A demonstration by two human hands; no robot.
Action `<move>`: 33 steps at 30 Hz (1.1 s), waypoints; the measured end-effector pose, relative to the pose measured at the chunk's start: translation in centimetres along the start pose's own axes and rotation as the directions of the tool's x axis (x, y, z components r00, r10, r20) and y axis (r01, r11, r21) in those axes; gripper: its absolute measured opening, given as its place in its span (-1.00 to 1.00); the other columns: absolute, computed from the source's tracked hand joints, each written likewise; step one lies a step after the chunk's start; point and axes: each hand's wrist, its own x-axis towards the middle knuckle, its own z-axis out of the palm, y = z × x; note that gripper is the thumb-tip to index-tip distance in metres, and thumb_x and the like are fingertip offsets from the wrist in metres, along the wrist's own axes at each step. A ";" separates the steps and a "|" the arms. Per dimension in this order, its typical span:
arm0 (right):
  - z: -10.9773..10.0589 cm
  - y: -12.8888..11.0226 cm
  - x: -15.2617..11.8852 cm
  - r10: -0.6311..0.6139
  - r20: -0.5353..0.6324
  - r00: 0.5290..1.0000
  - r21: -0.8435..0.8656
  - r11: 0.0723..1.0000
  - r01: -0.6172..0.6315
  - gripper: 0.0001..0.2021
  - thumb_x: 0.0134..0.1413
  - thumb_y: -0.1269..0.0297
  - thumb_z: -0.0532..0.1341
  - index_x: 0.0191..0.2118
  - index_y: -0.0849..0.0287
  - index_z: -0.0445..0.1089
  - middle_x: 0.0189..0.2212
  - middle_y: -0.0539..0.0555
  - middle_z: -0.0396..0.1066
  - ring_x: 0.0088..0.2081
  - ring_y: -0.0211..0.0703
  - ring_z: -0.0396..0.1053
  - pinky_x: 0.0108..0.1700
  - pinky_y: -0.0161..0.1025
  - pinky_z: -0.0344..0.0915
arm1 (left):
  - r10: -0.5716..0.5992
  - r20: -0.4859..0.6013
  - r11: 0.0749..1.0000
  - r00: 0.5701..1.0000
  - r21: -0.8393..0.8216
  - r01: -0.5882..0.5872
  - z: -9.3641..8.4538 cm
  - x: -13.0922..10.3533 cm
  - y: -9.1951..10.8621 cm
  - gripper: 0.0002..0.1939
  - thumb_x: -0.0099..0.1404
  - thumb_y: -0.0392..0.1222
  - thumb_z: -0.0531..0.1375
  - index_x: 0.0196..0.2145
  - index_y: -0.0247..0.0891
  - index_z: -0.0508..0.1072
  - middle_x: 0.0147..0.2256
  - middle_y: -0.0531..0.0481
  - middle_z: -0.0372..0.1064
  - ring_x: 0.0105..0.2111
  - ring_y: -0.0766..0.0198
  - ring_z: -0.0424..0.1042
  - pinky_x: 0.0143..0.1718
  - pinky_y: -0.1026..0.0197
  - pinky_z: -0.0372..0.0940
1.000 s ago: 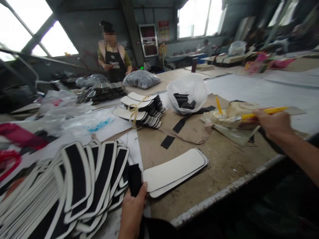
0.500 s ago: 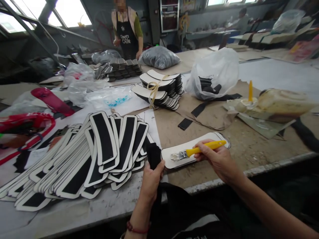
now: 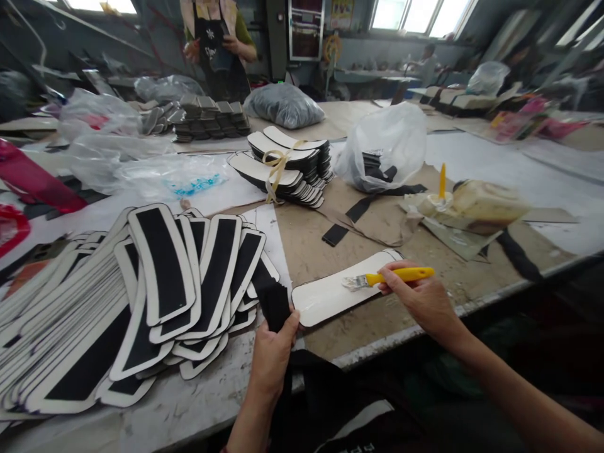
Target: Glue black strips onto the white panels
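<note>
In my right hand (image 3: 419,302) is a yellow-handled paintbrush (image 3: 401,275), its whitish bristles resting on a long white curved piece (image 3: 330,296) with rounded ends. That piece lies on brown paper near the table's front edge, over at least one more like it. My left hand (image 3: 274,346) is closed round black fabric strips (image 3: 274,305), with the thumb close to the white piece's left end. Left of this hand spreads a large pile of white curved pieces (image 3: 163,264), each bearing a black strip along its middle.
Behind the work stands a tied stack of white curved pieces (image 3: 278,167). A clear plastic bag (image 3: 384,148) holds black pieces. To the right sits a yellowed container (image 3: 491,204) with another yellow handle (image 3: 442,181) upright beside it. A person in an apron (image 3: 219,53) stands across the table.
My right hand has drawn the brush rightward along the white piece, from near its left end toward the middle. My left hand keeps its hold. The view has turned right.
</note>
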 end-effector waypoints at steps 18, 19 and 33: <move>-3.3 0.7 -1.1 -0.576 0.099 0.811 -0.590 0.623 0.514 -0.87 0.17 0.38 0.08 -0.21 0.14 0.35 -0.30 0.15 0.40 -0.22 -0.04 0.40 -0.14 -0.11 0.37 | -0.062 -0.175 0.998 0.983 -0.007 0.061 1.2 -1.3 -0.1 -0.45 -0.18 0.10 0.38 -0.33 -0.39 0.44 -0.60 0.06 0.29 -0.60 0.31 0.22 -0.59 0.27 0.14; -3.0 0.7 -1.5 -0.582 0.137 0.802 -0.600 0.596 0.535 -0.85 0.17 0.40 0.07 -0.19 0.14 0.35 -0.29 0.16 0.40 -0.21 -0.04 0.40 -0.14 -0.11 0.38 | -0.061 -0.180 0.998 0.982 0.006 0.063 1.1 -1.3 -0.2 -0.44 -0.18 0.10 0.38 -0.32 -0.39 0.44 -0.59 0.05 0.30 -0.59 0.30 0.24 -0.58 0.26 0.15; -0.3 0.4 -4.1 -0.600 0.269 0.753 -0.448 0.614 0.650 -0.72 0.09 0.55 0.08 -0.10 0.17 0.35 -0.27 0.19 0.41 -0.18 -0.03 0.39 -0.15 -0.14 0.41 | -0.108 -0.162 0.992 0.981 0.040 0.116 0.6 -1.4 -0.9 -0.42 -0.15 0.10 0.37 -0.26 -0.39 0.44 -0.61 0.07 0.31 -0.58 0.29 0.26 -0.53 0.25 0.17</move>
